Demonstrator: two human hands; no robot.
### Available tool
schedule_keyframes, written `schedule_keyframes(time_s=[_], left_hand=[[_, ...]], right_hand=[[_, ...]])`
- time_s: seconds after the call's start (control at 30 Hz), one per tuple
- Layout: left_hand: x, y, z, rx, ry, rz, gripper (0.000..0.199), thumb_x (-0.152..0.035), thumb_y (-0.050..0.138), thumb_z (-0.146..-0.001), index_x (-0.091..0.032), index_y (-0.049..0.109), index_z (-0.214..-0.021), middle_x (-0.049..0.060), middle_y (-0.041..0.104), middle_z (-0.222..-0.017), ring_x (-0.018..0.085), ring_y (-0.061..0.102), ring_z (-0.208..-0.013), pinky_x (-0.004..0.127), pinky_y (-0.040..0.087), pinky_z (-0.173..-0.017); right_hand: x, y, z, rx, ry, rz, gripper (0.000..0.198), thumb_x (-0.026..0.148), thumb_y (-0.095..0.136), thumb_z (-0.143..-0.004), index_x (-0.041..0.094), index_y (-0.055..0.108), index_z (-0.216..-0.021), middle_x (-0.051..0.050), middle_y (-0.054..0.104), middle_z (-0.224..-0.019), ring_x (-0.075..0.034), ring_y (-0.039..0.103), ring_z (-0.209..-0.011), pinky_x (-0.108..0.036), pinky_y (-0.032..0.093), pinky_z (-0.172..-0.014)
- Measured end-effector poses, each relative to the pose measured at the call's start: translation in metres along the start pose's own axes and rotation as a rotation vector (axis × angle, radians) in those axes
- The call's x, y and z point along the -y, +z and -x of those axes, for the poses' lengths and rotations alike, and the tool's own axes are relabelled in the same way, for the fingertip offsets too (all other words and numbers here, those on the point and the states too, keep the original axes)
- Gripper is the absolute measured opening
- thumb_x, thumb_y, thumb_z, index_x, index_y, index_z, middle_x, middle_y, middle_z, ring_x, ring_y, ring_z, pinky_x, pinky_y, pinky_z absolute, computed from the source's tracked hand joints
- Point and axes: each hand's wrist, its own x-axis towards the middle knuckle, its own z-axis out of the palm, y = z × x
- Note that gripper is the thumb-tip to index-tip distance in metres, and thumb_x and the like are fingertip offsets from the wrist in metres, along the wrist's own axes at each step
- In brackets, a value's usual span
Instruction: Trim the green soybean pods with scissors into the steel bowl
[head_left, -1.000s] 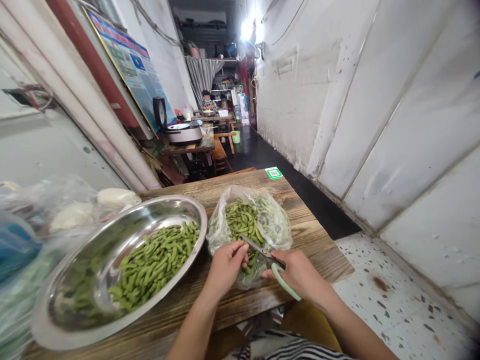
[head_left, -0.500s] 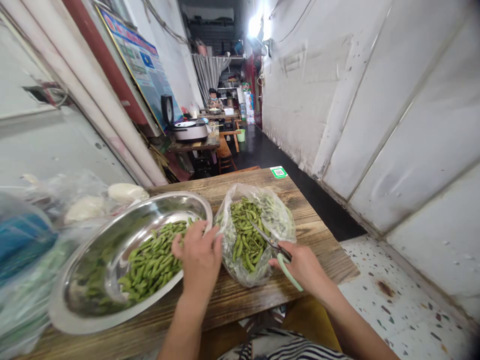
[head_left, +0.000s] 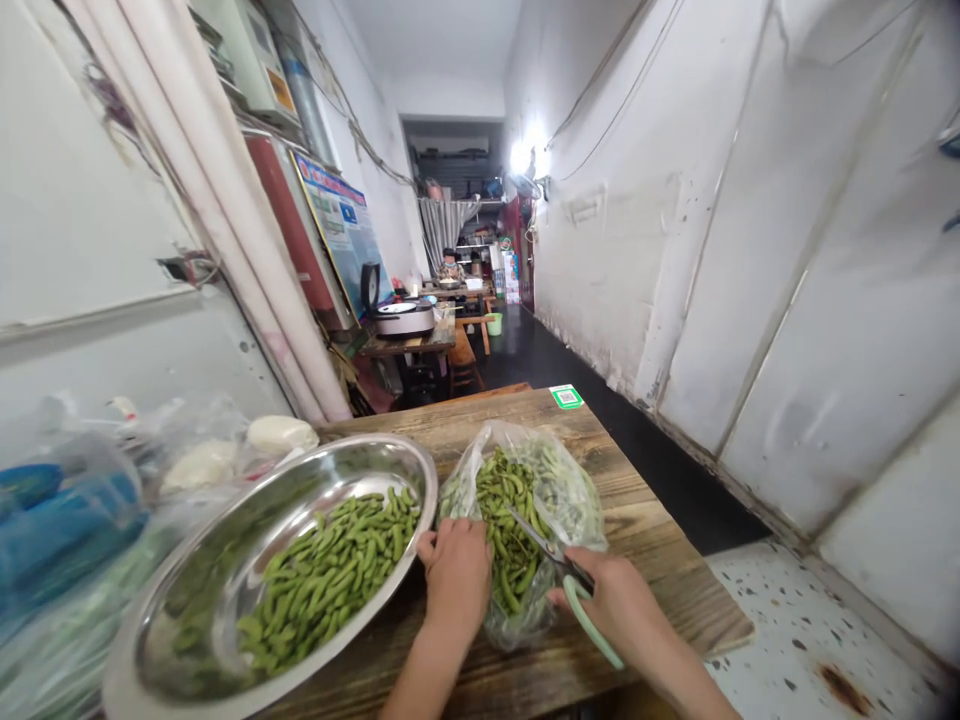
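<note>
My left hand (head_left: 459, 575) is at the near left side of a clear plastic bag (head_left: 574, 490), its fingers curled together over the bag's edge; the fingertips are partly hidden. Green edamame pods (head_left: 510, 485) fill the bag. In my right hand (head_left: 619, 600) is a pair of scissors (head_left: 592, 622) with pale green handles. Their blades point up and left over the pods in the bag and look nearly closed. To the left, a large oval steel basin (head_left: 169, 600) holds a heap of edamame pods (head_left: 330, 575).
The wooden table (head_left: 660, 545) carries bag and basin. At left lie plastic bags (head_left: 75, 560) with blue and white contents. A green QR-code card (head_left: 566, 397) lies at the far edge. Farther back are a rice cooker (head_left: 405, 320), tables and a seated person (head_left: 450, 268).
My left hand has moved from over the basin's right rim to the bag's left edge. My right hand still holds the scissors over the bag. The camera has tilted up.
</note>
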Motion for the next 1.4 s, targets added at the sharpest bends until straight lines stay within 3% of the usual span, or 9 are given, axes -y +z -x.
schedule_keyframes(time_s=[0.17,0.3,0.43,0.63,0.83,1.27,1.4], left_hand=[[0.001,-0.006,-0.004,0.037,0.01,0.082,0.024,-0.019,0.046,-0.082,-0.018,0.07,-0.08,0.013,0.069,-0.087,0.032,0.056,-0.095,0.048,0.028,-0.086],[0.001,-0.009,-0.007,0.005,-0.102,0.547,0.016,-0.027,0.057,-0.077,-0.02,0.07,-0.083,0.008,0.072,-0.086,0.026,0.062,-0.088,0.04,0.037,-0.087],[-0.008,-0.017,-0.004,0.163,-0.205,1.048,0.018,-0.032,0.062,-0.074,-0.018,0.066,-0.084,0.005,0.072,-0.078,0.02,0.065,-0.077,0.03,0.045,-0.075],[-0.016,-0.029,0.003,0.329,-0.296,1.412,0.029,-0.037,0.067,-0.073,-0.014,0.066,-0.091,0.004,0.069,-0.077,0.015,0.058,-0.07,0.025,0.042,-0.068],[-0.01,-0.019,0.005,0.308,-0.358,1.453,0.035,-0.039,0.072,-0.07,-0.015,0.069,-0.095,0.004,0.069,-0.077,0.013,0.056,-0.068,0.024,0.041,-0.066],[-0.009,-0.022,0.007,0.314,-0.238,1.335,0.028,-0.04,0.065,-0.077,-0.014,0.069,-0.085,0.003,0.066,-0.074,0.012,0.05,-0.065,0.023,0.039,-0.063],[-0.012,-0.025,0.008,0.317,-0.269,1.366,0.031,-0.041,0.068,-0.074,-0.012,0.069,-0.086,0.004,0.066,-0.073,0.012,0.049,-0.064,0.023,0.039,-0.061]], right_hand=[[0.006,-0.008,0.004,0.008,0.014,0.013,0.027,0.043,0.064,-0.078,0.022,0.069,-0.094,-0.007,0.073,-0.088,-0.024,0.068,-0.081,-0.024,0.041,-0.067],[0.008,-0.014,0.007,-0.012,0.021,-0.033,0.03,0.045,0.064,-0.078,0.023,0.069,-0.098,-0.006,0.073,-0.089,-0.022,0.067,-0.084,-0.023,0.041,-0.068],[0.009,-0.018,0.009,0.002,0.004,-0.138,0.036,0.05,0.065,-0.077,0.022,0.068,-0.099,-0.003,0.072,-0.085,-0.02,0.065,-0.077,-0.023,0.04,-0.066],[0.014,-0.022,0.011,0.04,-0.087,-0.229,0.042,0.053,0.067,-0.074,0.019,0.066,-0.099,0.0,0.067,-0.082,-0.016,0.06,-0.073,-0.021,0.038,-0.063],[0.015,-0.022,0.008,0.017,-0.11,-0.146,0.047,0.055,0.065,-0.075,0.017,0.064,-0.103,-0.001,0.06,-0.078,-0.015,0.054,-0.068,-0.023,0.037,-0.063],[0.01,-0.019,0.008,0.033,-0.128,-0.17,0.055,0.056,0.072,-0.069,0.022,0.062,-0.11,-0.001,0.056,-0.081,-0.016,0.051,-0.071,-0.024,0.036,-0.064],[0.013,-0.02,0.01,0.037,-0.138,-0.206,0.051,0.056,0.069,-0.072,0.02,0.063,-0.108,-0.001,0.056,-0.078,-0.014,0.049,-0.068,-0.023,0.036,-0.062]])
